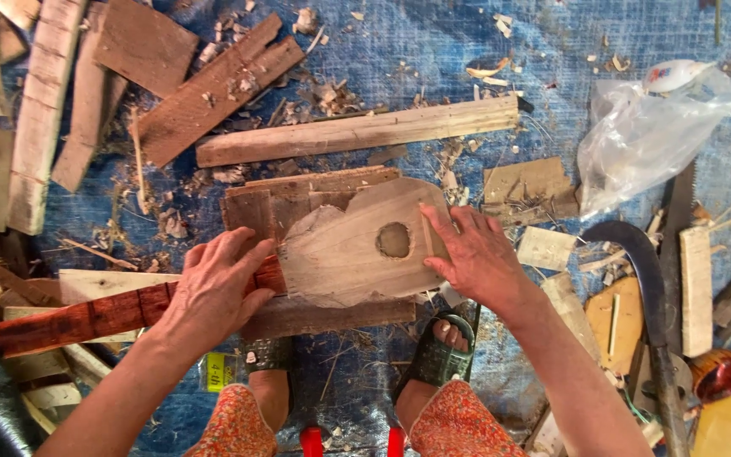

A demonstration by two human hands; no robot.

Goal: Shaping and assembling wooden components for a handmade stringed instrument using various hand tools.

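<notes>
- Tarpaulin, blue and woven (pixel 433 51), covers the floor under us and catches the shavings and offcuts, which lie thick toward the top of the view.
- Scattered brown planks and a long pale wooden batten (pixel 357 133) lie beyond the work, set apart from the piece in hand yet near.
- At the far right a crumpled clear plastic bag (pixel 649 127) rests above a dark curved blade on a long handle (pixel 645 288) and a saw blade, both well apart from our hands.
- Stacked dark boards (pixel 298 203) serve as a low working base, lifting the piece off the tarpaulin.
- On that base lies the flat pale wooden panel with a wavy outline and a round hole (pixel 357 254), just in front of our sandalled feet.
- A reddish-brown wooden bar (pixel 86 317) runs from the lower left up to the panel's left edge; whether it slips beneath the panel we cannot tell.
- Our left hand (pixel 213 292) has its grip closed over the bar, thumb and fingers wrapped around it next to the panel.
- Our right hand (pixel 475 254) presses on the panel's right end, fingers spread apart and flat, so the grip is not clamped; we judge it pins the panel steady.
</notes>
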